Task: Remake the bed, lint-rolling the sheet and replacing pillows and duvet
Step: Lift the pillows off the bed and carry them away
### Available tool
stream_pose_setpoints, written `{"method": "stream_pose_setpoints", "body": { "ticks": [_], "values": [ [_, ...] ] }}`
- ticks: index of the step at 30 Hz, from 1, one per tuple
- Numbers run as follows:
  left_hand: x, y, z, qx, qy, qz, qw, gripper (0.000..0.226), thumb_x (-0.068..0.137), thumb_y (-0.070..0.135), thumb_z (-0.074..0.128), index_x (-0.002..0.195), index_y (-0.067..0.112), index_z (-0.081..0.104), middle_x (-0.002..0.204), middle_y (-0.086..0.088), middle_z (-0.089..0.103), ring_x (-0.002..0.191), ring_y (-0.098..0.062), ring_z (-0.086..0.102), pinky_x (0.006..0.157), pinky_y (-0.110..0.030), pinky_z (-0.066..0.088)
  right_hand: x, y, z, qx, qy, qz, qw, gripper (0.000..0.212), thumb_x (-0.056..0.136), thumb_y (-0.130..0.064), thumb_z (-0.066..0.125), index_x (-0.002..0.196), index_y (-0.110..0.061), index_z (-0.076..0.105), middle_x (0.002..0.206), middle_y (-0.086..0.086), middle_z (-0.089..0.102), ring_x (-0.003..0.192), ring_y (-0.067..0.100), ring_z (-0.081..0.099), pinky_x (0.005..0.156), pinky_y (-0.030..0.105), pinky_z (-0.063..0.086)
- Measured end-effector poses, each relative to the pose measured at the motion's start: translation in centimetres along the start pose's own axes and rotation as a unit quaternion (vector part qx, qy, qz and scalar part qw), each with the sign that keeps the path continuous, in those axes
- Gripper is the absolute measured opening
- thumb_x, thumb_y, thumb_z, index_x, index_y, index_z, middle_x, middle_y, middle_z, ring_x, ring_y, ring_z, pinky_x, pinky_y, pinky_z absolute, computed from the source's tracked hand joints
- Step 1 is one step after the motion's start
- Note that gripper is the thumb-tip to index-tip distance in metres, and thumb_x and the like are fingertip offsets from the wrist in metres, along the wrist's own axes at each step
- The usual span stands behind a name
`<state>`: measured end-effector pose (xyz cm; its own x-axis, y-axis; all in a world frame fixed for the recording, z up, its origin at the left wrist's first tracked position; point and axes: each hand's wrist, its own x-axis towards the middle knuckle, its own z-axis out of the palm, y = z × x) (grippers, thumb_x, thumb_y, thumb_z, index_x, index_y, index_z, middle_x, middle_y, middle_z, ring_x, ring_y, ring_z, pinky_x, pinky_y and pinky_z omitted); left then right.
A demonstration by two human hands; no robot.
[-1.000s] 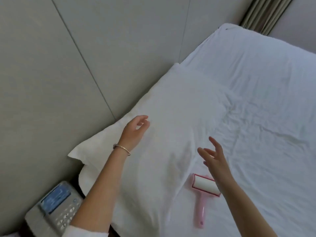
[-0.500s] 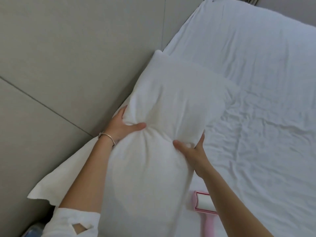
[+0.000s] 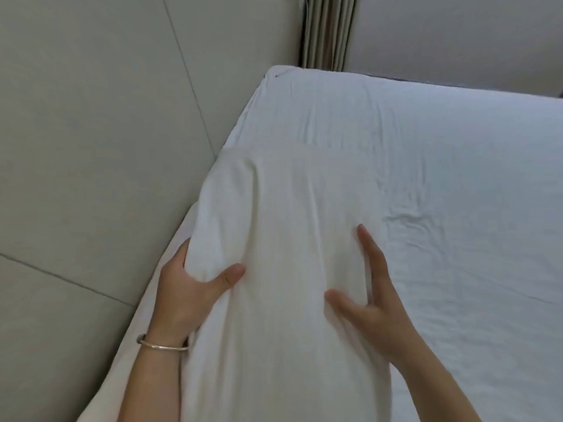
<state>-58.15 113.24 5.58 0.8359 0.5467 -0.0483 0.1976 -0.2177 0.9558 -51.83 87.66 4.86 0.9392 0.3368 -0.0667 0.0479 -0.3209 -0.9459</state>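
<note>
two hands hold one white pillow (image 3: 283,226) in the head view, at the head of the bed against the padded grey headboard (image 3: 100,141). the left hand (image 3: 189,284) grips the pillow's left edge, thumb pressed into the top of the fabric and the other fingers tucked behind it, a thin metal bangle (image 3: 161,345) on the wrist. the right hand (image 3: 368,303) lies against the pillow's right side with fingers straight and spread, thumb pressing into the cloth. the pillow lies lengthwise along the headboard, its far end resting on the wrinkled white sheet (image 3: 457,178), which covers the mattress to the far corner. beige curtain (image 3: 329,32) folds hang beyond that corner.
</note>
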Motion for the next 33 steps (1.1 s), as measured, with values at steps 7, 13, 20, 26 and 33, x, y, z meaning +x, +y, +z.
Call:
{"method": "stream_pose_setpoints", "body": {
  "ticks": [7, 13, 20, 26, 33],
  "values": [
    [-9.4, 9.9, 14.7, -0.005, -0.147, 0.101, 0.984, 0.067, 0.051, 0.062, 0.083, 0.108, 0.034, 0.063, 0.100, 0.024, 0.070, 0.094, 0.001, 0.066, 0.085, -0.025, 0.054, -13.6, 0.2, -16.9, 0.034, 0.200, 0.005, 0.979, 0.092, 0.064, -0.024, 0.071, 0.139, -0.056, 0.028, 0.133, -0.051, 0.032, 0.127, -0.022, 0.032, 0.101, 0.011, 0.032],
    [-24.9, 15.5, 30.6, -0.022, -0.286, 0.113, 0.951, 0.055, 0.050, 0.056, 0.082, 0.100, 0.041, 0.064, 0.098, 0.019, 0.071, 0.089, -0.004, 0.069, 0.081, -0.036, 0.057, -30.5, 4.6, -31.8, 0.055, 0.360, 0.029, 0.931, 0.090, 0.069, -0.040, 0.083, 0.140, -0.051, 0.030, 0.117, -0.057, 0.036, 0.105, -0.037, 0.035, 0.078, -0.010, 0.031],
    [-44.4, 19.2, 47.7, -0.031, -0.413, 0.123, 0.902, 0.033, 0.070, 0.022, 0.085, 0.094, 0.033, 0.065, 0.088, 0.023, 0.071, 0.079, 0.000, 0.068, 0.059, -0.012, 0.050, -50.3, 10.2, -46.6, 0.090, 0.495, 0.119, 0.856, 0.099, 0.069, -0.050, 0.081, 0.144, -0.057, 0.017, 0.149, -0.027, 0.026, 0.134, 0.002, 0.032, 0.112, 0.031, 0.029],
    [-55.9, 23.9, 64.5, -0.005, -0.501, 0.172, 0.848, 0.038, 0.059, 0.043, 0.082, 0.093, 0.037, 0.067, 0.090, 0.023, 0.070, 0.082, 0.000, 0.068, 0.071, -0.028, 0.054, -60.3, 16.6, -59.3, 0.148, 0.595, 0.141, 0.777, 0.113, 0.068, -0.045, 0.085, 0.153, -0.042, 0.010, 0.145, -0.021, 0.037, 0.128, 0.005, 0.043, 0.102, 0.030, 0.037],
    [-69.2, 27.9, 87.7, -0.024, -0.595, 0.183, 0.782, 0.022, 0.075, 0.028, 0.082, 0.082, 0.036, 0.063, 0.078, 0.032, 0.066, 0.072, 0.012, 0.062, 0.065, -0.021, 0.047, -69.1, 23.6, -78.8, 0.093, 0.682, 0.165, 0.706, 0.057, 0.087, -0.027, 0.071, 0.123, -0.049, 0.033, 0.111, -0.035, 0.048, 0.093, -0.021, 0.050, 0.077, 0.009, 0.039]
  ]
}}
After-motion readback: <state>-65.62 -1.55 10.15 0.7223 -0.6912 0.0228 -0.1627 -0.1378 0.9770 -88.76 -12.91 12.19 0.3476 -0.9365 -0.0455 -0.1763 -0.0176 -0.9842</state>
